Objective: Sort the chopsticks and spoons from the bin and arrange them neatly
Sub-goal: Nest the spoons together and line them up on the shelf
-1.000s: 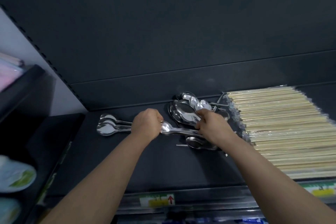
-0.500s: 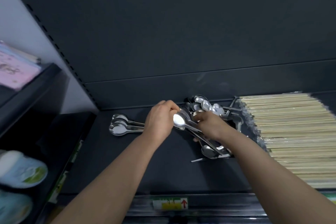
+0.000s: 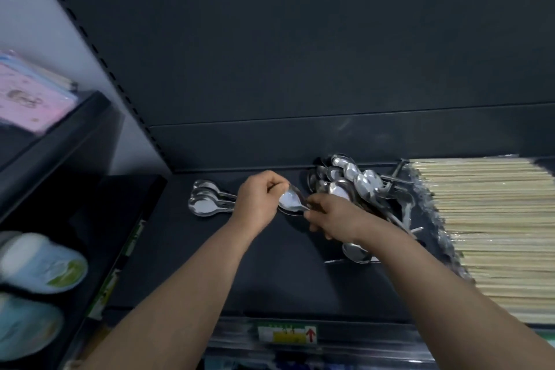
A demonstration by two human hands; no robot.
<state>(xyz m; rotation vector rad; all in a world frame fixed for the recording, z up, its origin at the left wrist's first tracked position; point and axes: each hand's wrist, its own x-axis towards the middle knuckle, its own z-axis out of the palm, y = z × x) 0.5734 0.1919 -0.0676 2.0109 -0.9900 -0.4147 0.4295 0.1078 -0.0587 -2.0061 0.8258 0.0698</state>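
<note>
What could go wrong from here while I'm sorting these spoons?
The spoon is pinched between the left hand and right hand; it may slip and clatter down. The right forearm crosses the loose spoon pile, so pulling back might drag spoons off the shelf.

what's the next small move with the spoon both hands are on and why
Probably let the right hand release and have the left hand carry the spoon left onto the neat spoon stack; both hands grip it now, and the jumbled spoon pile is unsorted.
</note>
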